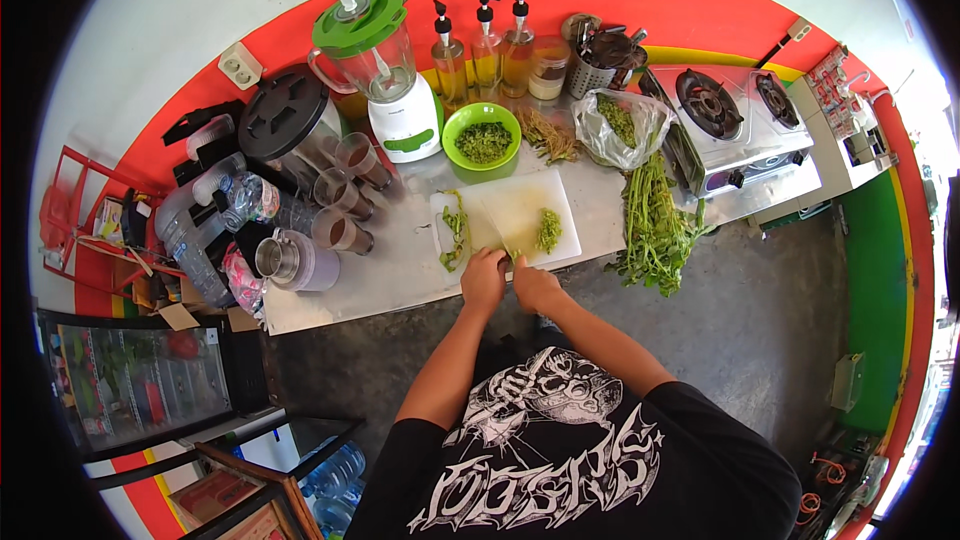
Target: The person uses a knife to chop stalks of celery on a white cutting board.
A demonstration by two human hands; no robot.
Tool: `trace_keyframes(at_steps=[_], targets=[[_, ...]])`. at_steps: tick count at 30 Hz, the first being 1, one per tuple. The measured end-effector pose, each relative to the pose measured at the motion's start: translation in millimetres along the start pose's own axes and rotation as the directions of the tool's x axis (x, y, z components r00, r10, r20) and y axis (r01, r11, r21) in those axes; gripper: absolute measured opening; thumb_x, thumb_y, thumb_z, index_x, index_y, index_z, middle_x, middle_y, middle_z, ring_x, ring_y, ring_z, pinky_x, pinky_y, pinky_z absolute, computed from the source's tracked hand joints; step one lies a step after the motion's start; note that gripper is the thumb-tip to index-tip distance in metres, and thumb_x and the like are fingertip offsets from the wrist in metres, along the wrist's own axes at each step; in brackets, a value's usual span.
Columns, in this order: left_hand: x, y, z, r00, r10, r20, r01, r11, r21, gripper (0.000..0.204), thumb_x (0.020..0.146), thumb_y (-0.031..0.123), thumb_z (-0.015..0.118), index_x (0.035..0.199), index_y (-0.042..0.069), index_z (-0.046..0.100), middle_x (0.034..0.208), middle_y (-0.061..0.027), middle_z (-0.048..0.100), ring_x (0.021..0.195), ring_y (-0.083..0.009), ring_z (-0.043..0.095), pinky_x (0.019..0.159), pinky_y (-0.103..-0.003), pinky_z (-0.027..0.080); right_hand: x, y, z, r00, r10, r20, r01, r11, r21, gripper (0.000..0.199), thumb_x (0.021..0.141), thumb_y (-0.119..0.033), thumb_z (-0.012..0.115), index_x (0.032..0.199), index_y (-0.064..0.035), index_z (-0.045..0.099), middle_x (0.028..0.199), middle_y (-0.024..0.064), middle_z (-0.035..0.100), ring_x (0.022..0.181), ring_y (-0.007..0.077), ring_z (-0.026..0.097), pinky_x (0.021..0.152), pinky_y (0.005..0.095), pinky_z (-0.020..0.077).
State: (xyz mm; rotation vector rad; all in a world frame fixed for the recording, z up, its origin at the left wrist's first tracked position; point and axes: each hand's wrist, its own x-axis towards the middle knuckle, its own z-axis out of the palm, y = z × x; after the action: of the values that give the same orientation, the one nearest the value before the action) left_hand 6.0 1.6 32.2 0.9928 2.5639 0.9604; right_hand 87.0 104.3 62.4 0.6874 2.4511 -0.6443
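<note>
A white cutting board [525, 198] lies on the steel counter [400, 270]. On it sit a row of green stalks [455, 230] at the left and a small heap of chopped greens [548, 230] at the right. My left hand [484, 278] rests at the board's near edge, pressing on the stalks. My right hand [536, 286] is beside it, closed on a knife [500, 225] whose blade reaches across the board. A green bowl [481, 136] of chopped greens stands behind the board.
A green-lidded blender [385, 70], pump bottles [485, 45], a two-burner gas stove [735, 120], a plastic bag of greens [625, 125], a bunch of leafy stems [655, 225], several cups [345, 205] and a metal jug [290, 260] crowd the counter. A glass cabinet [140, 380] stands at lower left.
</note>
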Motion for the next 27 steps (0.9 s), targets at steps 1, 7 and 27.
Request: trace_keyframes(at_steps=[1,7,27], targets=[[1,2,0,1.000,0.005,0.002,-0.005,1.000,-0.001,0.007,0.088,0.015,0.064,0.092,0.012,0.069,0.093,-0.0086,0.063,0.096,-0.0326,0.062,0.079,-0.045,0.051,4,3,-2,1.000,0.004,-0.003,-0.004,1.000,0.002,0.048,0.084,-0.006,0.063,0.124,0.0061,0.039,0.108,0.0288,0.068,0.105,0.0426,0.068,0.088,0.0474,0.0548],[-3,-12,5,0.999,0.027,-0.028,-0.027,1.000,-0.001,0.007,0.089,0.015,0.063,0.092,0.011,0.068,0.093,-0.0086,0.063,0.096,-0.0325,0.062,0.078,-0.045,0.052,-5,-14,-15,0.993,0.020,0.117,-0.015,0.999,-0.044,0.054,0.082,-0.004,0.066,0.127,0.0075,0.038,0.109,0.0291,0.068,0.106,0.0419,0.067,0.089,0.0462,0.0551],[-10,-13,0,0.973,0.216,-0.079,-0.212,0.975,0.062,0.011,0.086,0.013,0.064,0.094,0.010,0.071,0.091,-0.0086,0.065,0.089,-0.0317,0.063,0.075,-0.043,0.052,8,-4,-9,0.991,-0.033,0.127,0.042,0.997,-0.069,0.058,0.086,-0.007,0.061,0.133,0.0125,0.034,0.108,0.0298,0.068,0.104,0.0433,0.067,0.088,0.0476,0.0548]])
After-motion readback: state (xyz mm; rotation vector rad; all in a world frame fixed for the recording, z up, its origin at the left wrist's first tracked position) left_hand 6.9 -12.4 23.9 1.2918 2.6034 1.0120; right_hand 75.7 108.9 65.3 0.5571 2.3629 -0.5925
